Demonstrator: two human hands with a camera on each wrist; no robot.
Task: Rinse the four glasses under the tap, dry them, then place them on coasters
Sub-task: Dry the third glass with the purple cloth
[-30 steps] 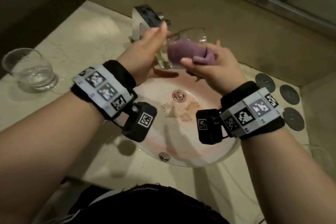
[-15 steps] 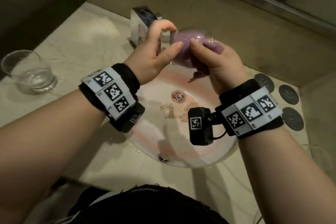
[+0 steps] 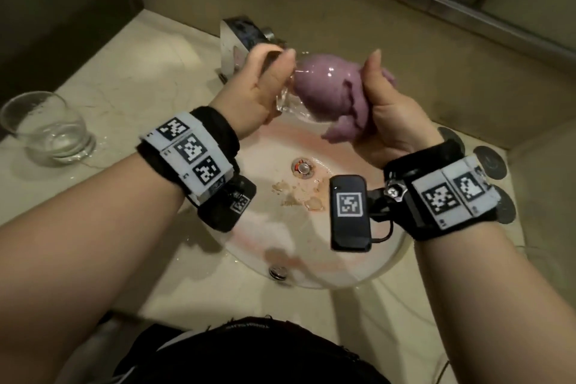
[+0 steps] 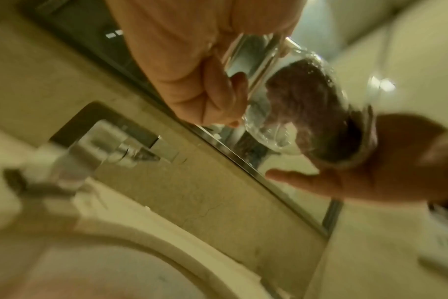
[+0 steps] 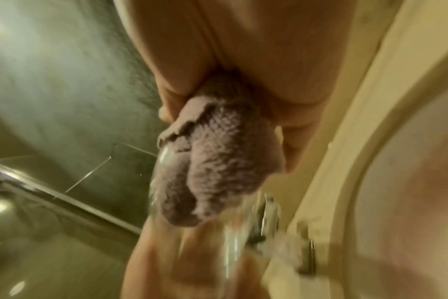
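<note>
Nearest, the right hand [image 3: 386,109] sits at about 2 o'clock from the drain [image 3: 301,168], fingers curled round a purple cloth [image 3: 327,93] whose bunched end is stuffed into the glass [image 3: 291,103]. The glass hangs over the sink [image 3: 311,280], lying almost on its side: its long axis runs roughly 9 to 3 o'clock, mouth toward the right hand, base toward the left. The left hand [image 3: 258,87], at about 11 o'clock from the drain, pinches the base end between thumb and fingers, in front of the tap [image 3: 240,34].

By my reading this is the drying step, and the next twist turns about that axis, the right hand working while the left steadies.

Farther out, another glass [image 3: 46,131] with water in it stands on the counter at 9 o'clock. Dark coasters [image 3: 489,162] lie at 3 o'clock, behind the right wrist, the nearer hand for setting down.
</note>
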